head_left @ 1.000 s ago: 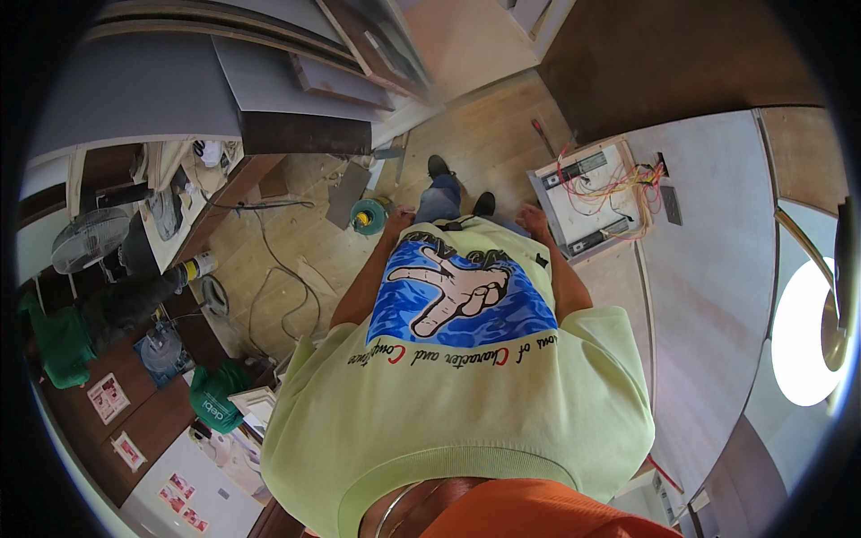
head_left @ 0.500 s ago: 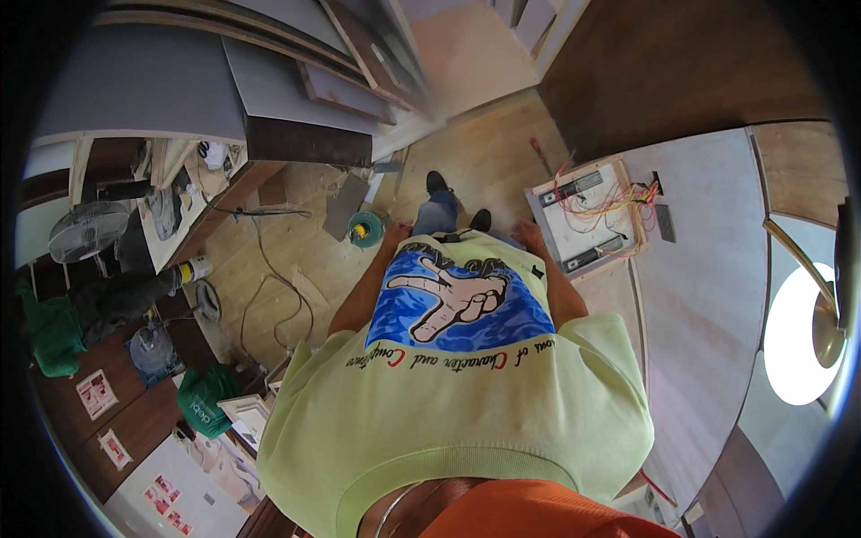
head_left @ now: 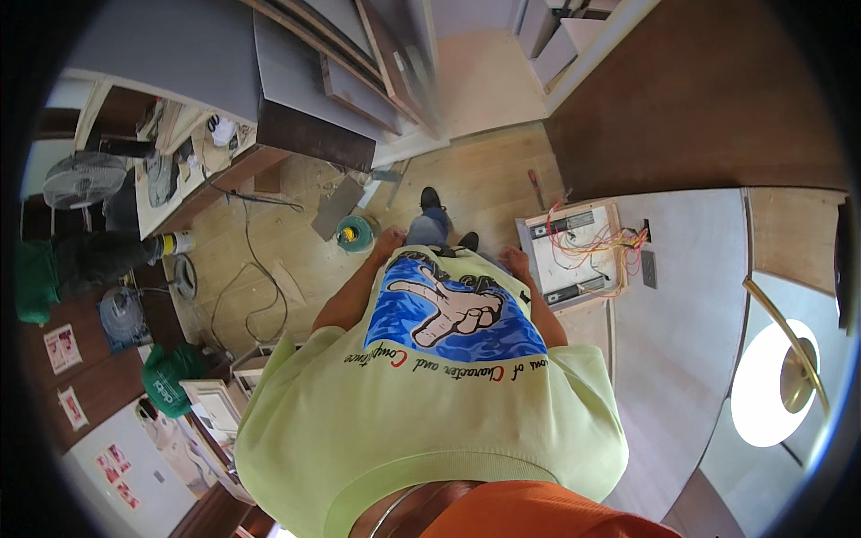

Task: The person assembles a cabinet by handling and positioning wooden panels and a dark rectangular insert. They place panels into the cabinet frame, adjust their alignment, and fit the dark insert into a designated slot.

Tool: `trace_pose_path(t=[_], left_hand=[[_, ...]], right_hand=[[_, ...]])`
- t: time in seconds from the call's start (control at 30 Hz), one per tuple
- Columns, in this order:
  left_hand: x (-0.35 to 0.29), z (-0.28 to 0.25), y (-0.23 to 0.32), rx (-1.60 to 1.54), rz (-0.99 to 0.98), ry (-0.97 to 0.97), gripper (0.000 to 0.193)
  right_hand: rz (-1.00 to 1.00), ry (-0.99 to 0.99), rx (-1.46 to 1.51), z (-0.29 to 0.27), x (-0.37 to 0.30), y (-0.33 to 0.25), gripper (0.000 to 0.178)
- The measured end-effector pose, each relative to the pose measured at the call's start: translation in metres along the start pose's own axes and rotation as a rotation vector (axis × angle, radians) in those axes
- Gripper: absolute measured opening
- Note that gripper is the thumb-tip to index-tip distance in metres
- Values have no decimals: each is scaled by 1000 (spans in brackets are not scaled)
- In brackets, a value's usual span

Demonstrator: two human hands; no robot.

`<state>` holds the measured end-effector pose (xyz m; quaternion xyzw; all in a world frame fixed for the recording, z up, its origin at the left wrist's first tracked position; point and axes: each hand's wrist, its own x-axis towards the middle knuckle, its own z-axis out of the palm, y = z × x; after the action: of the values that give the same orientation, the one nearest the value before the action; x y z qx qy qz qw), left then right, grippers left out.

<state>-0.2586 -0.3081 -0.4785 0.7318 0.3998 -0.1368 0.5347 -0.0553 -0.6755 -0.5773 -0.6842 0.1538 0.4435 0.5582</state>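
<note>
My left hand (head_left: pixel 390 238) hangs beside my jeans, next to a round teal container (head_left: pixel 356 234) with a yellow top on the floor. My right hand (head_left: pixel 514 261) hangs low by my right leg, close to the edge of a shallow wooden-framed box (head_left: pixel 569 258). Loose red, yellow and orange wires (head_left: pixel 587 240) run across this box to an opening in the pale panel beside it. From above, the fingers of both hands are small and mostly hidden, and I see nothing held in either.
A screwdriver-like tool with a red handle (head_left: pixel 534 182) lies ahead right. A dark cable (head_left: pixel 256 255) loops over the floor at left, near a flat grey board (head_left: pixel 338 209). A cluttered workbench (head_left: pixel 184 193) and a fan (head_left: pixel 85 181) stand left; boards (head_left: pixel 350 67) lean ahead.
My view has shifted slightly, so the wired box and the lamp sit further left in it. Both hands still hang at my sides.
</note>
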Motion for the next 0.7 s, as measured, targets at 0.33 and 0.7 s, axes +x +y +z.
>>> trace_pose_path(t=[0.33,0.7], left_hand=[[-8,5,9,-25,35,68,29],[2,9,-12,-118,89,52,27]], right_hand=[[-14,-43,28,-7,-4,-5,43],[-57,-50,-18,-6,-4,-3,41]])
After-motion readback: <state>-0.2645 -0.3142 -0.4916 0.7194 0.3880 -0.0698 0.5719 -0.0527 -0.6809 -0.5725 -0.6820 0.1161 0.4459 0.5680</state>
